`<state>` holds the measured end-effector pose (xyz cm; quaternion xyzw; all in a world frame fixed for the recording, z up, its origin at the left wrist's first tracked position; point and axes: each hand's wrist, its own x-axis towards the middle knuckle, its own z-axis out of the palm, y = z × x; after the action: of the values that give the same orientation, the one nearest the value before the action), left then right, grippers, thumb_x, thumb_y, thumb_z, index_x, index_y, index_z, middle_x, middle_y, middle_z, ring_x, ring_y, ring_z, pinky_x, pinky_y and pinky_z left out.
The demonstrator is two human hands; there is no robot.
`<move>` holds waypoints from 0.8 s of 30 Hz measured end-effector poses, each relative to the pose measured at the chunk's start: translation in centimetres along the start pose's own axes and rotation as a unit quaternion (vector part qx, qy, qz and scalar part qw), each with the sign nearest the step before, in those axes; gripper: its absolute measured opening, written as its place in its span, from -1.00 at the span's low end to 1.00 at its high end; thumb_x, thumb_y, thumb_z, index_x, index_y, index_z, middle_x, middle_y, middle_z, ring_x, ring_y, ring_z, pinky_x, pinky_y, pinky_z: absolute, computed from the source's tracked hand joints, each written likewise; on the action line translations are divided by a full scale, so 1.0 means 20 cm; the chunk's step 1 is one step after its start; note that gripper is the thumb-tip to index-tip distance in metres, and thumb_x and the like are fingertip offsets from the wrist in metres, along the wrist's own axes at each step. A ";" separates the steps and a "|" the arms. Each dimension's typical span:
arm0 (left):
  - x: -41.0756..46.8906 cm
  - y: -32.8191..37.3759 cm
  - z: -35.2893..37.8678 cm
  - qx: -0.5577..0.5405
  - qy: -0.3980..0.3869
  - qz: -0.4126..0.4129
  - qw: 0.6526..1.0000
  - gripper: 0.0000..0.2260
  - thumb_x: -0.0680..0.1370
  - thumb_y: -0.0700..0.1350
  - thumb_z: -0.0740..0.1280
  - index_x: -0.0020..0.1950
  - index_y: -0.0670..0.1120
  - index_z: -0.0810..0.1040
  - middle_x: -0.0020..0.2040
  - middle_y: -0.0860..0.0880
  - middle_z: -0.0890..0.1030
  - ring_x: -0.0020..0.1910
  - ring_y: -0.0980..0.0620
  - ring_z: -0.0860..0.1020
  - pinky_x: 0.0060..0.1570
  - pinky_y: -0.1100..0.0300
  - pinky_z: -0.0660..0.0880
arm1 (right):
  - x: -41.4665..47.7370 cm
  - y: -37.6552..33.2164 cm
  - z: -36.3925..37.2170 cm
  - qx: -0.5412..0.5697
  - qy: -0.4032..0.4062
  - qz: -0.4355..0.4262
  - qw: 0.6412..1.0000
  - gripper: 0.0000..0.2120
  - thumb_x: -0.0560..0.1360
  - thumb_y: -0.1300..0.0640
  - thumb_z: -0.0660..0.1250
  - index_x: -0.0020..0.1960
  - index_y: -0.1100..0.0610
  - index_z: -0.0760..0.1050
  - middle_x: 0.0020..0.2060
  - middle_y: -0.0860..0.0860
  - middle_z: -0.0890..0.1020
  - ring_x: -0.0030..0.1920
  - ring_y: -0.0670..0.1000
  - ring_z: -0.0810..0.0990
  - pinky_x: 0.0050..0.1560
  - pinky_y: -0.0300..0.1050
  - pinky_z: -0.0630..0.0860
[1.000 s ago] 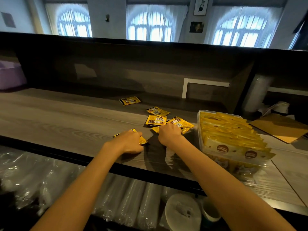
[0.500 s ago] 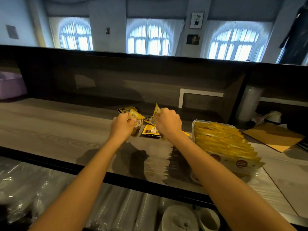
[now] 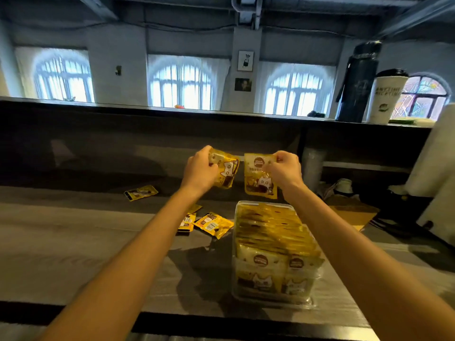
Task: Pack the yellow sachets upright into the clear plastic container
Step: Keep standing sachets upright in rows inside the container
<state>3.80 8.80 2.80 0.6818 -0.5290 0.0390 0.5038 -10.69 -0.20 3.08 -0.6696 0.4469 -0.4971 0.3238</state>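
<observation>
Pinched by its top edge, one yellow sachet (image 3: 259, 185) is held in the right hand (image 3: 284, 169), and it hangs down straight. A second sachet (image 3: 227, 174) is gripped in the left hand (image 3: 200, 172), with fingers curled round its side, and it is tilted a little. Both are held up in the air, side by side, and the clear plastic container (image 3: 235, 217) is not touched by them.

Most of the job looks done. The container is seen to be almost full: many packed sachets (image 3: 270, 232) are stood upright in it, from the near wall to close by the far wall. How much room is left at the far end cannot be told for sure.

Some work is left. The two held sachets are not yet put in. On the wooden table (image 3: 73, 242), more are seen lying flat: a far sachet (image 3: 141, 192) off to the left, a near sachet (image 3: 213, 223) just beside the container, and a half-hidden sachet (image 3: 186, 222) partly covered by the left arm. One more may be tucked behind that arm, but that cannot be told. These would have to be fitted in at the back.
</observation>
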 end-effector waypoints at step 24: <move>0.09 0.04 0.44 0.076 -0.365 0.018 0.928 -0.62 0.57 -0.37 0.06 0.32 -0.11 0.40 0.27 -0.17 0.47 0.25 -0.11 0.46 0.16 0.02 0.47 | 0.11 0.45 -0.15 0.021 -0.124 0.022 0.992 -0.62 0.49 0.46 0.17 0.22 0.14 0.41 0.09 0.05 0.44 0.11 0.01 0.46 -0.10 -0.18 0.54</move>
<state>-0.24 1.24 -0.04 0.6755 -0.6841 -0.1633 0.2215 -15.89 -5.65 -3.08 -0.7090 0.4070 -0.4129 0.4015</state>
